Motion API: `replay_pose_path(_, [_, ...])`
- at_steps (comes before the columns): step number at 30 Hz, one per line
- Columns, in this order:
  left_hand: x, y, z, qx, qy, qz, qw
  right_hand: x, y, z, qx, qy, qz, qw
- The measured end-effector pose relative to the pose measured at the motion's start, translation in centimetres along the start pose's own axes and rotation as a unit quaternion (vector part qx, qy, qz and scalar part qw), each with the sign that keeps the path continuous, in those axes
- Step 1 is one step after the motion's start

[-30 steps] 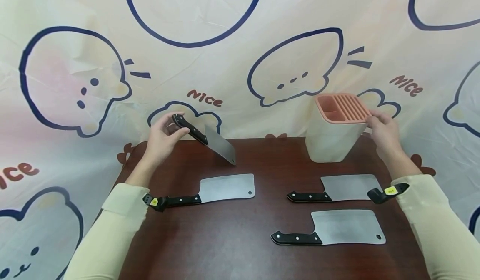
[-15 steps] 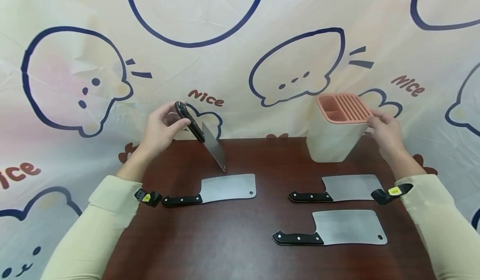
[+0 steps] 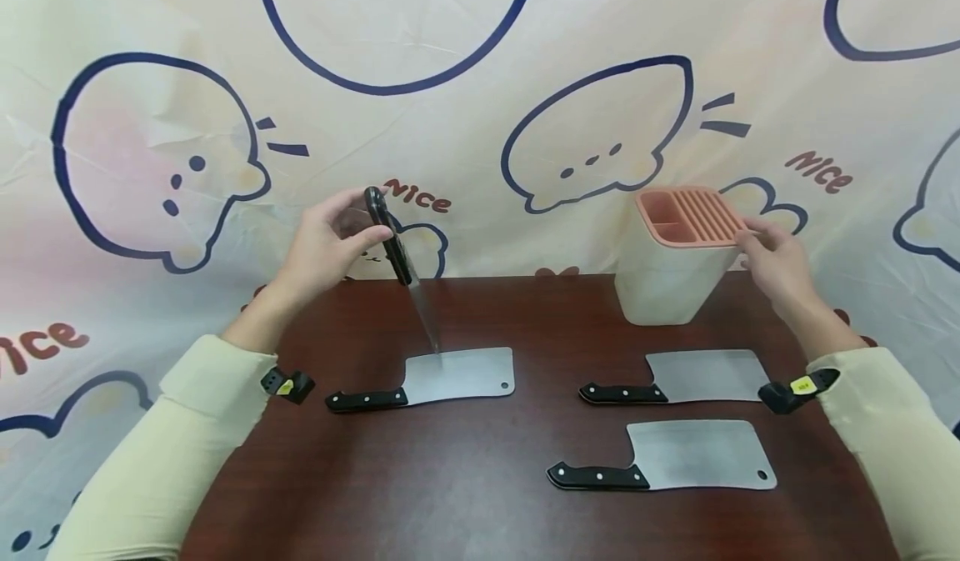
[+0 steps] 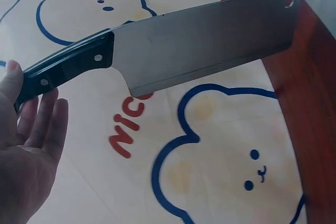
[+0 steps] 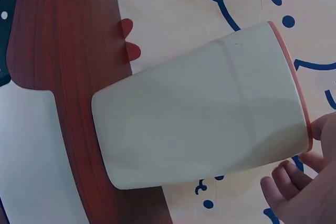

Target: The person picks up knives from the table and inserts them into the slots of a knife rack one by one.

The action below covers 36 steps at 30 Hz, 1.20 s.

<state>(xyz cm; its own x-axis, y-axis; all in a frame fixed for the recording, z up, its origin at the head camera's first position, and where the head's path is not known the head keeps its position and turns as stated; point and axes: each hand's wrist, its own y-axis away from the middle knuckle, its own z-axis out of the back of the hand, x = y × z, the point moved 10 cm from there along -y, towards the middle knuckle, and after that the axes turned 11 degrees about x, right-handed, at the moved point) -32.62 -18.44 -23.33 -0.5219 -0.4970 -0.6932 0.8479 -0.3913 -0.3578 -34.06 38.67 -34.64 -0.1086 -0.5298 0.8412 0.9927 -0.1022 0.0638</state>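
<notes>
My left hand (image 3: 326, 240) pinches the black handle end of a cleaver (image 3: 397, 252) between thumb and fingers. That cleaver is raised with its blade slanting down; in the left wrist view its broad blade (image 4: 210, 40) shows side-on. My right hand (image 3: 776, 265) pinches the rim of a white knife holder (image 3: 667, 282), which has a pink slotted top (image 3: 693, 215) and stands upright at the table's back right. Below the raised blade lies another cleaver (image 3: 457, 376), which the blade tip overlaps in the head view.
Two more cleavers lie at the right of the brown table (image 3: 420, 503), one farther back (image 3: 705, 376) and one nearer (image 3: 697, 454), handles pointing left. A cartoon-printed cloth (image 3: 465, 144) hangs right behind the table's back edge.
My left hand has raised the cleaver's handle and turned it, so the blade now points more steeply down and shows nearly edge-on. The right hand and knife holder have stayed in place.
</notes>
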Motion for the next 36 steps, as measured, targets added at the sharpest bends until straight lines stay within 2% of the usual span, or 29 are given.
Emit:
replay_pose_path(3, [-0.8,-0.4,0.0,0.004,0.002,0.0,1.0,0.8,0.4,0.6,-0.022,0.021,0.012,0.9995])
replay_pose_path(6, [-1.5,-0.7,-0.4,0.011,0.005,0.002,0.9999,2.3,1.1,0.9,-0.053,0.018,0.042,0.9976])
replay_pose_path(10, [-2.6,-1.1,-1.3,0.02,0.008,-0.005,0.9998,5.4,2.6,0.5,-0.083,0.014,0.106,0.9908])
replay_pose_path(13, [-3.4,-1.4,-2.0,0.023,0.012,-0.012,0.9996,7.9,3.7,-0.6,-0.085,0.02,0.154,0.9842])
replay_pose_path(20, [-4.9,-2.4,-3.9,0.036,0.017,-0.024,0.9989,12.3,5.1,-4.8,-0.005,0.006,0.226,0.9741])
replay_pose_path(24, [-5.5,-3.0,-5.0,0.038,0.022,-0.025,0.9987,14.4,5.7,-7.1,0.04,-0.006,0.284,0.9581])
replay_pose_path(27, [-5.8,-3.5,-5.8,0.036,0.033,-0.025,0.9985,15.5,6.4,-8.7,0.074,-0.012,0.311,0.9474])
replay_pose_path(32, [-6.7,-4.5,-7.5,0.039,0.05,-0.031,0.9975,17.0,7.4,-11.0,0.12,-0.025,0.328,0.9368])
replay_pose_path(36, [-7.8,-5.4,-9.0,0.048,0.062,-0.049,0.9957,17.5,7.8,-12.8,0.145,-0.02,0.324,0.9346])
